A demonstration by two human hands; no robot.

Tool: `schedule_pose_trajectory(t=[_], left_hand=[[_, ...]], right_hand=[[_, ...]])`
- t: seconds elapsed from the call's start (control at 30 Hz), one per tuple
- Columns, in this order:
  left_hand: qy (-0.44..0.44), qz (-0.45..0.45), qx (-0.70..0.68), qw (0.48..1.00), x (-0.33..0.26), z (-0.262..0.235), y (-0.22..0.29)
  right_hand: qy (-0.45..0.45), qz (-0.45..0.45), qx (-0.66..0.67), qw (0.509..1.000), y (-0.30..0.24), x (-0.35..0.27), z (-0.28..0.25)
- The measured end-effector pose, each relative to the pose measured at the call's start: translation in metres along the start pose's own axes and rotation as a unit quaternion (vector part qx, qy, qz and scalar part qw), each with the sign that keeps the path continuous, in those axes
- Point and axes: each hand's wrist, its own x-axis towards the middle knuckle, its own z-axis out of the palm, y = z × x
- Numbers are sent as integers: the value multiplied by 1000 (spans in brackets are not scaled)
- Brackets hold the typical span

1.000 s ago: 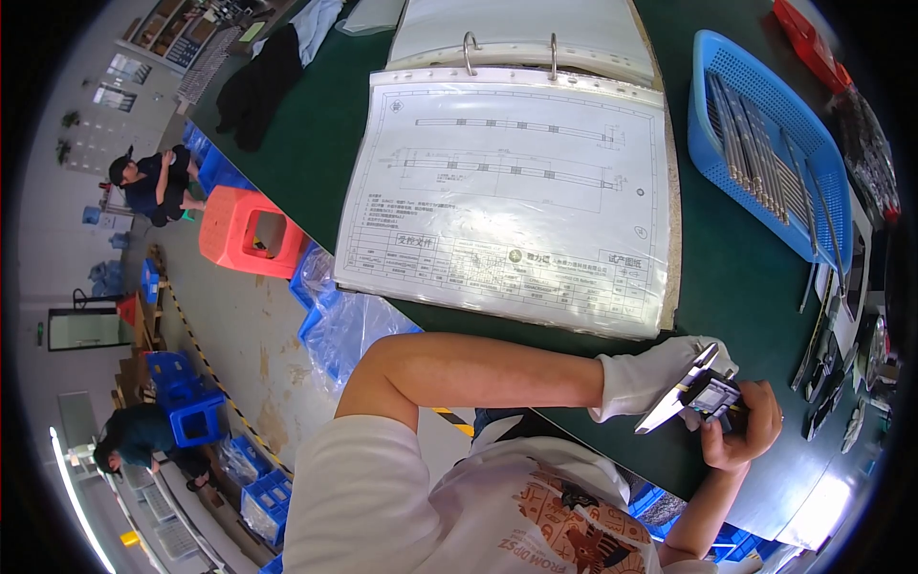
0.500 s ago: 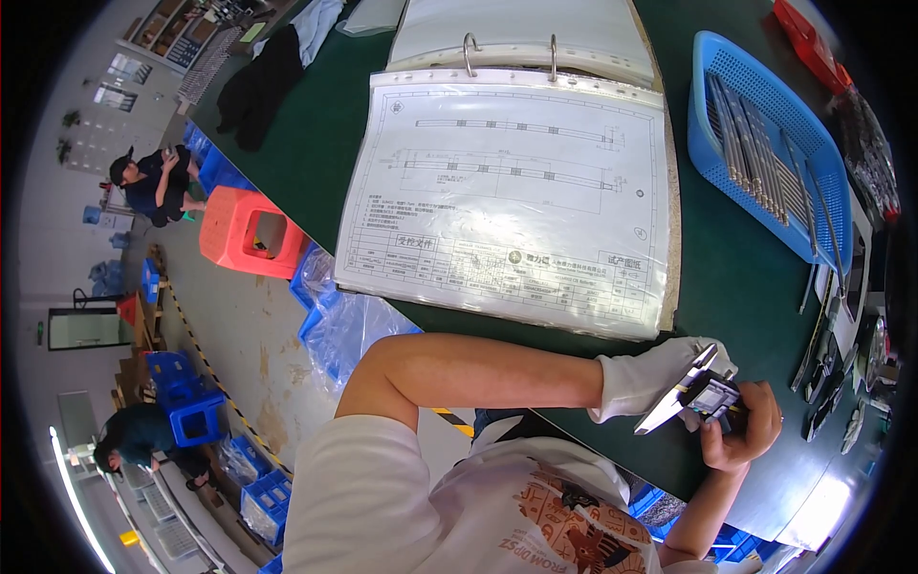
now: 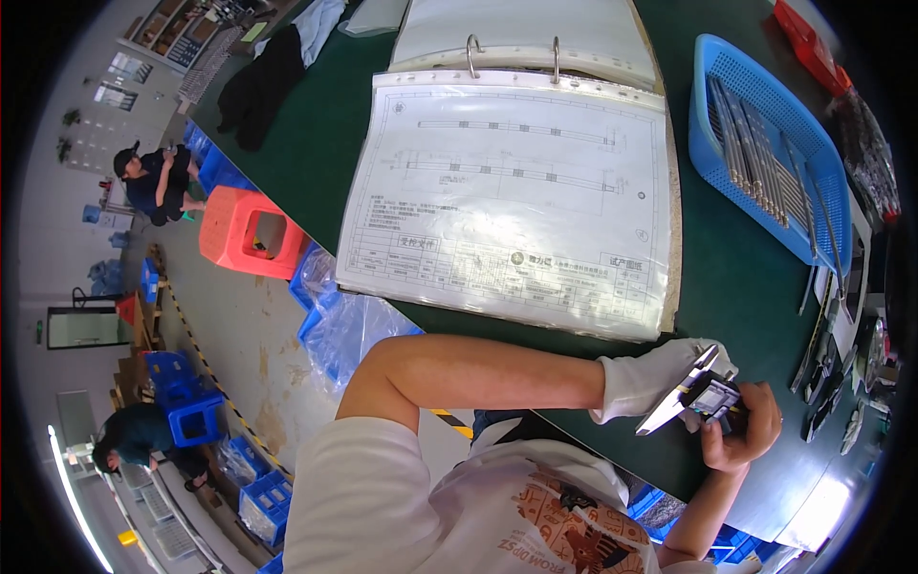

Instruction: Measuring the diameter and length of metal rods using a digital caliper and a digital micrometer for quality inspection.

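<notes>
Above the table's near edge at the right, both hands meet around a digital caliper (image 3: 710, 394) with a dark display housing. Its silver jaws point down and left. My right hand (image 3: 751, 426), bare, is closed on the caliper's lower right side, with the thumb beneath the display. My left hand (image 3: 660, 376) wears a white glove and curls against the caliper from behind. The caliper hides most of its fingers. Beyond my left forearm lies an open ring binder (image 3: 382, 182), its sleeved page showing a technical drawing of long rods.
A blue perforated basket (image 3: 712, 158) at the right holds several thin metal rods (image 3: 751, 153). Tools (image 3: 824, 368) and bagged items line the right edge. Dark cloth (image 3: 260, 100) lies at the far left of the green table. A red stool (image 3: 228, 234) stands on the floor; two people work farther off.
My hands and the caliper hold almost the same position. The whole view shifts very slightly, and the glare on the binder page changes.
</notes>
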Motion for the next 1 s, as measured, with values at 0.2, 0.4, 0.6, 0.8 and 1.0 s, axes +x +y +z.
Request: schedule_pose_trajectory(t=[0.2,0.4,0.6,0.8,1.0], left_hand=[[-21,2,-26,999,5,-5,-3],[-5,7,15,1000,2,-3,-3],[22,-24,-10,999,-2,5,4],[-19,36,38,998,2,-5,-4],[-17,-3,-7,1000,4,-5,-3]], right_hand=[[2,-2,4,1000,1,0,1],[-2,1,4,1000,0,-1,-1],[6,0,7,1000,1,-1,1],[8,-11,6,1000,1,1,1],[6,-3,4,1000,1,0,1]])
